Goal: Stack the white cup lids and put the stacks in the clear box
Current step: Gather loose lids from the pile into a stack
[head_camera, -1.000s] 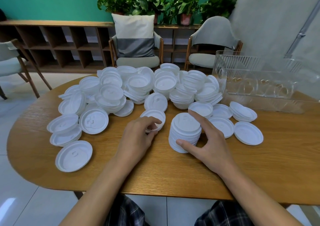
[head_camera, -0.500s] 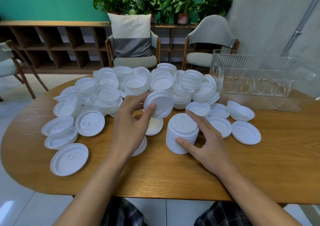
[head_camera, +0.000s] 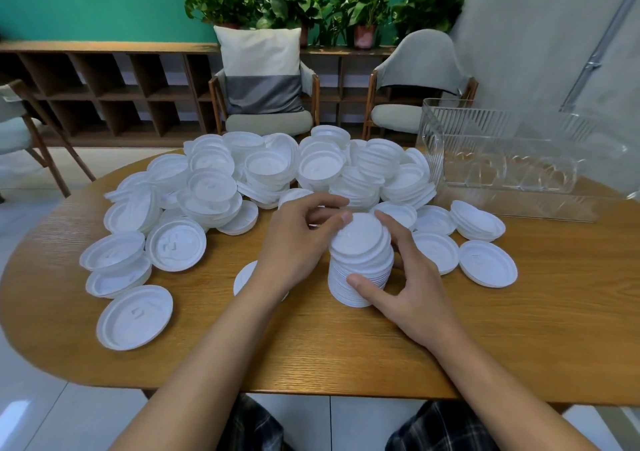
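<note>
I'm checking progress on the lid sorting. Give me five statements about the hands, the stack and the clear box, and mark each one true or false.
1. The right hand grips the stack of lids. True.
2. The clear box holds several stacks. False: no lids are visible in it.
3. The left hand lies flat on the table. False: its fingers pinch the top lid of the stack.
4. Loose lids lie heaped behind the stack. True.
5. The stack stands inside the clear box. False: it stands on the table, left of the clear box.
</note>
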A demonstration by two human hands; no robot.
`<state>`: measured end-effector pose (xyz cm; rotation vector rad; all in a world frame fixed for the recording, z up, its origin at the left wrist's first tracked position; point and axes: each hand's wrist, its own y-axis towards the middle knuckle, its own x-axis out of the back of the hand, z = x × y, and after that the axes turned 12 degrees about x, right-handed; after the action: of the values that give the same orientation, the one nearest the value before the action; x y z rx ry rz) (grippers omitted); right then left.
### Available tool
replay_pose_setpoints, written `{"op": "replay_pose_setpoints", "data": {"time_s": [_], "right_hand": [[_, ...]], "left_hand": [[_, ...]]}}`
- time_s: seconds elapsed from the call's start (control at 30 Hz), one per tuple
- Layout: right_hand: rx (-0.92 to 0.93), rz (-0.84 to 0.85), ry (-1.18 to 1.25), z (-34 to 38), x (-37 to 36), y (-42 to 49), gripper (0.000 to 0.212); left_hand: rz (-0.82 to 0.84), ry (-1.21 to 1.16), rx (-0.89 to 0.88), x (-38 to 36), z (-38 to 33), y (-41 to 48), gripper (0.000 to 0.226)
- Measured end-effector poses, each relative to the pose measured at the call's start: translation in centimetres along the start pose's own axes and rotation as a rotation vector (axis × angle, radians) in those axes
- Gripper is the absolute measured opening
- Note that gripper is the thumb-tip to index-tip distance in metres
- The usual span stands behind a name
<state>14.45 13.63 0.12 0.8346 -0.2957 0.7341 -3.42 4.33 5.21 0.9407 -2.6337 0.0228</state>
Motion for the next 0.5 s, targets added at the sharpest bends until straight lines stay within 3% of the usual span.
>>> {"op": "replay_pose_setpoints", "data": {"time_s": [0.13,0.23,0.33,0.43,0.5], "right_hand": [[-0.012,-0.011,-0.020,-0.2,0.0,-0.1,0.081],[-0.015,-0.013,-0.004,-0.2,0.0,0.0,0.080],[-0.009,-0.009,0.004,-0.2,0.0,0.0,0.079],[0.001,-0.009,0.023,-0.1,0.1,0.0,0.083],[-0.003,-0.007,0.050,0.1,0.1,0.1,0.086]], "left_hand": [[-0.024,0.058,-0.019,-0.7,0.4,-0.5,0.015],[-0.031,0.082,-0.043,-1.1,0.4,-1.9,0.032],[-0.048,0.292,-0.081,-1.3,0.5,-2.7,0.064],[-0.046,0.304,-0.117,-0.8,0.4,-2.7,0.066],[0.044,0.249,-0.130,-0.1,0.4,-2.6,0.069]]}}
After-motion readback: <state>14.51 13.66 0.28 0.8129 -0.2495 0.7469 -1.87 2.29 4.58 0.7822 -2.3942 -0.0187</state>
